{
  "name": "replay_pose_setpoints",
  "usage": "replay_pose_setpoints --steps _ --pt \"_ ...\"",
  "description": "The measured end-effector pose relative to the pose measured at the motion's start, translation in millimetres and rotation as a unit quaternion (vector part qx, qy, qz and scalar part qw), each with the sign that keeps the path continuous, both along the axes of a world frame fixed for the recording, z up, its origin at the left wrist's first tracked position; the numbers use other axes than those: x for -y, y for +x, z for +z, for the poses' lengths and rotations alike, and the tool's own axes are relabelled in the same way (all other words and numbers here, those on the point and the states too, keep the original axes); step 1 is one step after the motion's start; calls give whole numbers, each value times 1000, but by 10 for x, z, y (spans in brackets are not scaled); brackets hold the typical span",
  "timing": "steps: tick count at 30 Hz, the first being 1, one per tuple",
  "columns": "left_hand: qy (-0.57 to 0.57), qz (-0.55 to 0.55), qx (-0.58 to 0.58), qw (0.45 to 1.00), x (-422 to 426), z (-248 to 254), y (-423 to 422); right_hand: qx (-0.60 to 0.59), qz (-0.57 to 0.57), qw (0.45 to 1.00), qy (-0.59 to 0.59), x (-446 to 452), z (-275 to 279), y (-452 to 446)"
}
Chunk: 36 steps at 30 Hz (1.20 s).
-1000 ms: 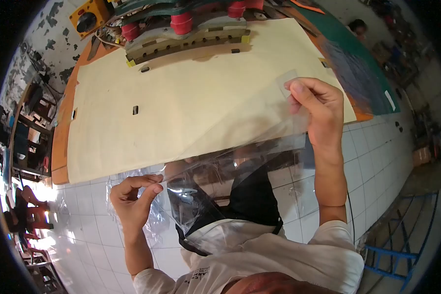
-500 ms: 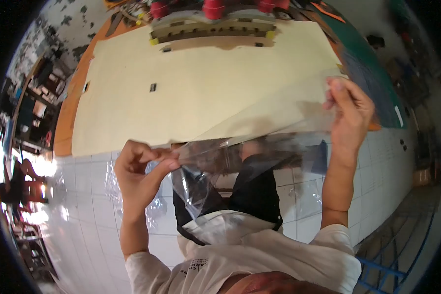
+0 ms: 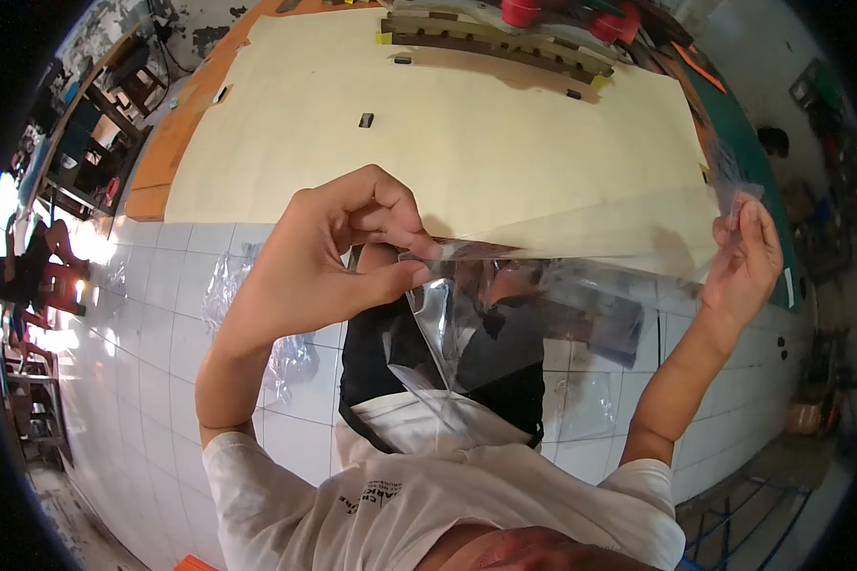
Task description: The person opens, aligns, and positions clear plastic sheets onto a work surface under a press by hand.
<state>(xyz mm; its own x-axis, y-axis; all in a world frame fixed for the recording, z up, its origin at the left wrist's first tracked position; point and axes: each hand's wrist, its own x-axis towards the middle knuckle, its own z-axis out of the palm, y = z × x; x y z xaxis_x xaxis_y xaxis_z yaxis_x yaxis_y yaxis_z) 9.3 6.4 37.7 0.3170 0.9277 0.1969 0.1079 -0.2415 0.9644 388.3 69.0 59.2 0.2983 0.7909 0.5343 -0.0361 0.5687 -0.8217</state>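
Left hand [image 3: 326, 249] at nine o'clock and right hand [image 3: 747, 259] at three pinch clear plastic film [image 3: 619, 228], presumably to hold it spread.

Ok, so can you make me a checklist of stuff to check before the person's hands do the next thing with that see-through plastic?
1. Left hand has a grip on the clear plastic: ok, pinched between thumb and finger.
2. Right hand has a grip too: ok, pinching the far end.
3. Plastic smooth all over: not ok, it hangs in folds near the left hand.
4. Cream sheet lying flat on the table: ok, it looks flat.
5. Plastic held clear of the cream sheet: cannot tell, it's see-through and there's only one view.
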Motion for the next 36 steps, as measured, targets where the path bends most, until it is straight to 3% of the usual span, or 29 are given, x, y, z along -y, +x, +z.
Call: replay_pose_setpoints --steps 15,23,28,36 --pt "-30 22 27 999 20 21 -31 -6 22 999 30 14 4 28" --pt "49 66 65 994 -200 192 -176 -5 29 999 -20 -168 195 -161" --pt "132 69 30 988 -298 347 -284 -18 29 999 -2 -193 310 -255" --pt "113 91 24 989 -76 377 -251 -43 18 999 10 -130 245 -255"
